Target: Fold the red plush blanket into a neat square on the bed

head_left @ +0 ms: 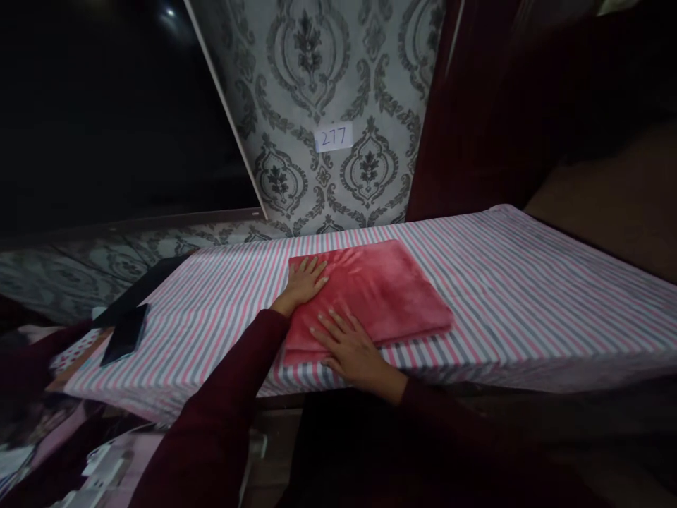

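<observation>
A folded pinkish-red plush cloth [394, 289] lies flat on a table spread with a striped sheet [529, 282] in pink, grey and white. My left hand [305, 282] rests palm down on its far left part, fingers spread. Nearer the front edge, my right hand [352, 349] also lies on the fabric with its fingers stretched out. Neither hand grips anything. The cloth's layers show along its near edge, and its right half is uncovered by the hands.
A dark phone [125, 334] lies at the table's left end. Behind it hangs a large black screen [121, 113]. Patterned wallpaper carries a paper label [333, 137] reading 277. Blurred clutter and a white object [103, 469] sit low at the left.
</observation>
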The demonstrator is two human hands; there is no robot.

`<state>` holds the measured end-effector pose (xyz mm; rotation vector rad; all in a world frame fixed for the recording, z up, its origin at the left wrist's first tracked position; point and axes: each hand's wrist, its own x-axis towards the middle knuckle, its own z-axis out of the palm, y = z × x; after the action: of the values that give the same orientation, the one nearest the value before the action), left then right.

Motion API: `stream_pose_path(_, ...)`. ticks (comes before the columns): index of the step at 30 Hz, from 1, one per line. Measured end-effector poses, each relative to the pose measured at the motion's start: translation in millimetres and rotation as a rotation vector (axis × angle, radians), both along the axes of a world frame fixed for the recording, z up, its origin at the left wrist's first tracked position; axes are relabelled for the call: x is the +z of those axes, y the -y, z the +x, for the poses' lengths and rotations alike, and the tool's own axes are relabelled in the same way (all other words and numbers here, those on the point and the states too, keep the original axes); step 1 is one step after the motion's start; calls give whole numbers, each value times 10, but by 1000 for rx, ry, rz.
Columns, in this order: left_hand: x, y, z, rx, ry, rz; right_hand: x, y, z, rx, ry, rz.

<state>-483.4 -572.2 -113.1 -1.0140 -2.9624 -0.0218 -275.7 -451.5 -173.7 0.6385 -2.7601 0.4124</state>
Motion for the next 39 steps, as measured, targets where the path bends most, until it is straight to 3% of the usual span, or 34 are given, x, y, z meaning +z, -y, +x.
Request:
stream_pose_path(4,263,-100,-32,34,85,-95,169,-339,152,68,43,-80)
stream_pose_path(7,463,-388,24,45,65,-102,328,-723,140,-72,-40,-105)
stream_pose_path(9,538,-697,95,-45,68,-89,384,-958,91,-216,-79,-78)
stream_pose_path(13,540,-1384,202,-272,152,-90,313,-1231,5,-393,-84,12)
stream_pose_path(17,383,-1803,162,-304,171,-72,119,-1290,-30,-432,-65,48)
stream_pose_path(25,14,-1890,-80,-326,125,3,-140,-1264,-42,-467,-169,-19)
stream_pose_path(34,-93,-1882,-116,-325,133,83,-279,-1266,21,-474,-245,-22)
stream_pose_path(39,-114,-1873,-100,-323,111,81,-339,-1230,193,-482,-223,11)
